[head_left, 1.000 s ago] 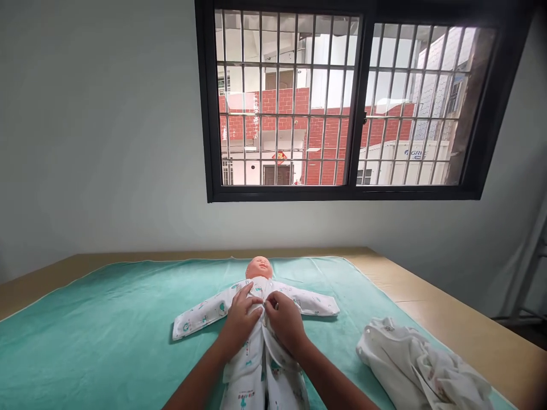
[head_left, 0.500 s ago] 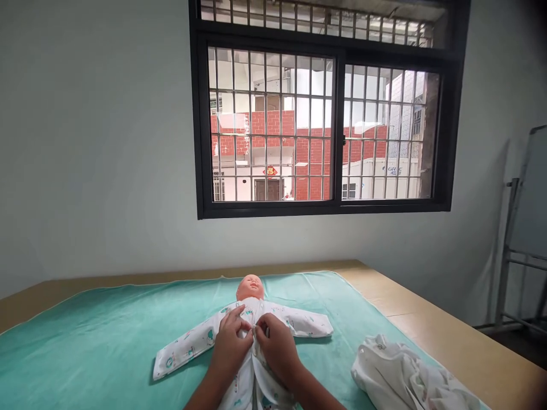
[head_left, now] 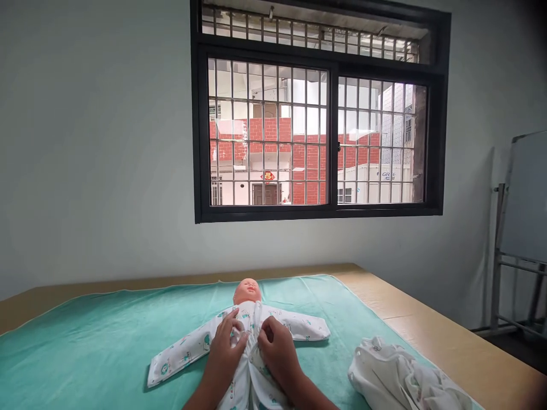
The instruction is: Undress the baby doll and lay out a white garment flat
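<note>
A grey wall (head_left: 106, 142) with a barred window (head_left: 333, 214) stands behind a wooden table (head_left: 427, 310), much of it under a green blanket (head_left: 115, 324). On the blanket a doll (head_left: 247, 291) lies face up, its head toward the wall, wearing a white printed suit (head_left: 255, 312) with both sleeves spread out. The right hand (head_left: 276, 345) seems to pinch the suit's front edge between thumb and fingers; the left hand (head_left: 226, 341) rests just beside it, thumb and forefinger curled, though whether they grip cloth cannot be told. The suit looks thin, soft and light, likely to crease and slide, so its front edges are best held by fingertips; the doll's head looks smooth and firm. Rumpled white clothes (head_left: 397, 370) lie well to the right.
</note>
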`<move>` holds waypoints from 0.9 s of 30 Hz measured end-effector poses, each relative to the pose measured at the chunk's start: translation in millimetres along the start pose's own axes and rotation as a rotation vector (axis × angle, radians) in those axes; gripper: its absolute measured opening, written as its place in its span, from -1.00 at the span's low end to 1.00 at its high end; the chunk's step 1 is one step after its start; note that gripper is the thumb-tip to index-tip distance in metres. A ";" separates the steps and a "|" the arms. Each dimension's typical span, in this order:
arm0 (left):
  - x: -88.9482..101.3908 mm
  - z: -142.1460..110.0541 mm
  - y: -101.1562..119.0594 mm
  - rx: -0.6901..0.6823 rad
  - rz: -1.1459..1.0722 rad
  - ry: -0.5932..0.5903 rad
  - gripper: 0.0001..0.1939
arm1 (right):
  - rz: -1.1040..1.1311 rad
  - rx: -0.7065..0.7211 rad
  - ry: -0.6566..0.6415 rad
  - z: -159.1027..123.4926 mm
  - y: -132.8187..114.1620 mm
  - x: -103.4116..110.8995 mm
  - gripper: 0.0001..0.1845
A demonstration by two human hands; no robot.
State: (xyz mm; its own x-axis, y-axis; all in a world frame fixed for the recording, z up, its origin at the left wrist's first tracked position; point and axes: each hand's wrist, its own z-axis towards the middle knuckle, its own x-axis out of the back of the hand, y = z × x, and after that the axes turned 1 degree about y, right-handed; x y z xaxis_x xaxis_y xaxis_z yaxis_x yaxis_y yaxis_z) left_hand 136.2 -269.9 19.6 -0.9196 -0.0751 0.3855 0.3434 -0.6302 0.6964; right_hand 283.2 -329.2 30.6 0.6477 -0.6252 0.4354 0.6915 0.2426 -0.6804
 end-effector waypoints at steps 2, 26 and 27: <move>0.1 -1.3 0.2 -0.030 0.013 -0.046 -0.76 | -0.015 0.011 -0.002 -1.1 -0.6 1.5 -0.87; 11.0 -37.2 -4.0 -0.238 -0.018 -0.074 -0.68 | -0.478 0.265 -0.245 -33.9 -20.4 25.7 -0.83; 12.3 -36.2 -3.2 -0.222 -0.019 -0.091 -0.69 | -0.527 0.253 -0.292 -34.4 -26.4 26.2 -0.83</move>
State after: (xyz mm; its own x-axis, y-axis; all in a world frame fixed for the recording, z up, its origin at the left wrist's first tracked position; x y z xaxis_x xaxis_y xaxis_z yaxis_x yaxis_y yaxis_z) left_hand 116.9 -296.8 0.2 -0.9011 0.0021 0.4336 0.2667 -0.7858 0.5581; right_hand 270.9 -377.5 39.7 0.2368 -0.4895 0.8392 0.9710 0.1482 -0.1876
